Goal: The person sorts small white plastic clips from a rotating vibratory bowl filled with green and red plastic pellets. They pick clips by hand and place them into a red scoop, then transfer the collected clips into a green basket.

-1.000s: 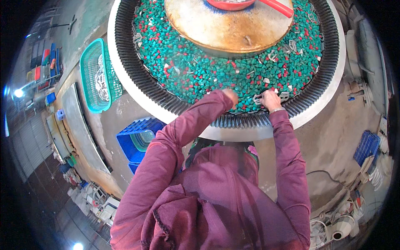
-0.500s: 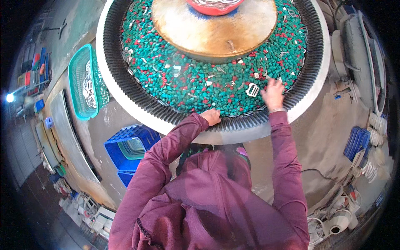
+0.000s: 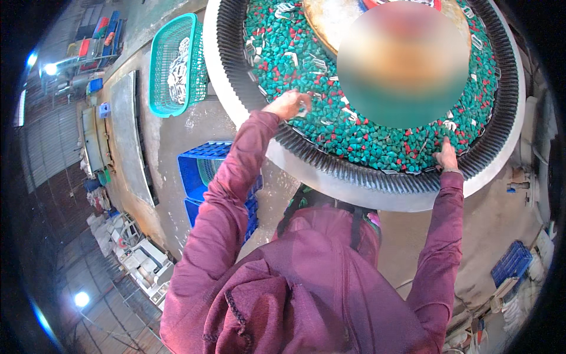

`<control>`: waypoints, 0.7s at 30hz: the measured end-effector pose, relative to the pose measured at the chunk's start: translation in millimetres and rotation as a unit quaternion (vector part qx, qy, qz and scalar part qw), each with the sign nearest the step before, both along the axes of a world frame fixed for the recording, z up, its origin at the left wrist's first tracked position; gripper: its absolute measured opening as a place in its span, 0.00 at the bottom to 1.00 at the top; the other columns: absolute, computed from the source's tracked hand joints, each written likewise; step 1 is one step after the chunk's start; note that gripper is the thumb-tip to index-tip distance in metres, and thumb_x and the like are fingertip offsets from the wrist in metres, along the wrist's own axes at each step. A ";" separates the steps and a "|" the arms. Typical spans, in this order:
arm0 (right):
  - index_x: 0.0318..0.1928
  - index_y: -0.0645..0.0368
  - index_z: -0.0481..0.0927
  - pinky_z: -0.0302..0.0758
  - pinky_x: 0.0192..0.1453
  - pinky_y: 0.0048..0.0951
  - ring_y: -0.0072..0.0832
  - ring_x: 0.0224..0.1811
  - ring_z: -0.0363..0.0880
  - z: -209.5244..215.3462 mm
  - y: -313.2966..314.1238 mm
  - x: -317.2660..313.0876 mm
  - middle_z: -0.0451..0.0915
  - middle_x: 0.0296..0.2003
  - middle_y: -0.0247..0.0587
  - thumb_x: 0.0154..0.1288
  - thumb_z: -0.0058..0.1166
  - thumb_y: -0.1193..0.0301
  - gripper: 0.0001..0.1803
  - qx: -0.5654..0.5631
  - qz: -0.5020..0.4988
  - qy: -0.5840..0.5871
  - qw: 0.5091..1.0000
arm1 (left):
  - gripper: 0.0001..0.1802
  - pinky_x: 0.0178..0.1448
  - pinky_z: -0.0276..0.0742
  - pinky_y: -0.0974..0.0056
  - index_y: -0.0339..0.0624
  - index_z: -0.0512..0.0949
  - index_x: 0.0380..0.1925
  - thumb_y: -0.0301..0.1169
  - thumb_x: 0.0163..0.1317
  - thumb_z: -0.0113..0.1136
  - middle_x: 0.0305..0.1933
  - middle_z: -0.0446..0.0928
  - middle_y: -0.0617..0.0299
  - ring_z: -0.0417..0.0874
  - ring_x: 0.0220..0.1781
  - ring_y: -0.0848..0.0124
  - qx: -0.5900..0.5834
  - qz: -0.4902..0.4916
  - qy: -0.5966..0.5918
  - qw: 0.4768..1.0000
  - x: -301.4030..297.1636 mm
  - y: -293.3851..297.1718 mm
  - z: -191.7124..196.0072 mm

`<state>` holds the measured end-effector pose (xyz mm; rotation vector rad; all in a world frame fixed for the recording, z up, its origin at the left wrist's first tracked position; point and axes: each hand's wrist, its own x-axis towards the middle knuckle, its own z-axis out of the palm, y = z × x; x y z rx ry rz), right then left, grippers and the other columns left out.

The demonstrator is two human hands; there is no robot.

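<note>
A round vibrating tub point(image 3: 386, 197) holds green and red tumbling stones point(image 3: 348, 141) with small pale metal buckles scattered among them. My left hand point(image 3: 287, 106) is over the tub's near-left part, its fingers closed around what looks like a small metal buckle point(image 3: 304, 108). At the near-right part, my right hand point(image 3: 447, 158) is low over the stones with its index finger stretched forward and the other fingers partly hidden. Just beyond that fingertip lies another pale buckle point(image 3: 450, 125). A round blurred patch hides much of the tub's centre.
Left of the tub stands a green plastic basket point(image 3: 154, 76) with a heap of pale buckles point(image 3: 178, 74) in it. Blue crates point(image 3: 191, 177) are on the floor near my left arm. Another blue crate point(image 3: 512, 259) lies at the far right. The tub's ribbed black wall point(image 3: 330, 162) rings the stones.
The view has swung left, so the tub sits further right. My left hand has moved out over the stones at the left and now pinches a small piece. My right hand stays at the near-right side.
</note>
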<state>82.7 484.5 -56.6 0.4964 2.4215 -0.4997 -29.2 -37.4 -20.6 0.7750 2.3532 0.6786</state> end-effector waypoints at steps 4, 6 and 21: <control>0.54 0.63 0.67 0.82 0.28 0.33 0.37 0.37 0.78 38.8 -29.7 -11.0 0.75 0.40 0.48 0.43 0.63 0.82 0.33 -0.217 -0.099 0.013 0.971 | 0.08 0.45 0.69 0.58 0.41 0.75 0.28 0.26 0.51 0.46 0.36 0.77 0.54 0.72 0.42 0.56 -0.214 -0.223 0.117 0.944 1.4 47.8 8.3; 0.49 0.64 0.72 0.83 0.25 0.29 0.31 0.34 0.79 43.1 -52.8 -18.0 0.76 0.37 0.44 0.46 0.63 0.79 0.26 -0.334 -0.173 -0.032 0.926 | 0.21 0.50 0.71 0.54 0.43 0.78 0.39 0.48 0.57 0.52 0.35 0.75 0.52 0.73 0.46 0.51 -0.101 0.031 0.028 0.994 3.9 87.6 -2.0; 0.57 0.56 0.69 0.84 0.37 0.30 0.30 0.39 0.77 76.1 -133.0 -16.6 0.72 0.46 0.45 0.53 0.40 0.88 0.29 -0.508 -0.278 0.035 0.814 | 0.33 0.49 0.71 0.59 0.40 0.76 0.45 0.52 0.44 0.67 0.40 0.79 0.51 0.78 0.45 0.59 0.060 -0.028 -0.194 0.979 -23.6 153.7 -54.4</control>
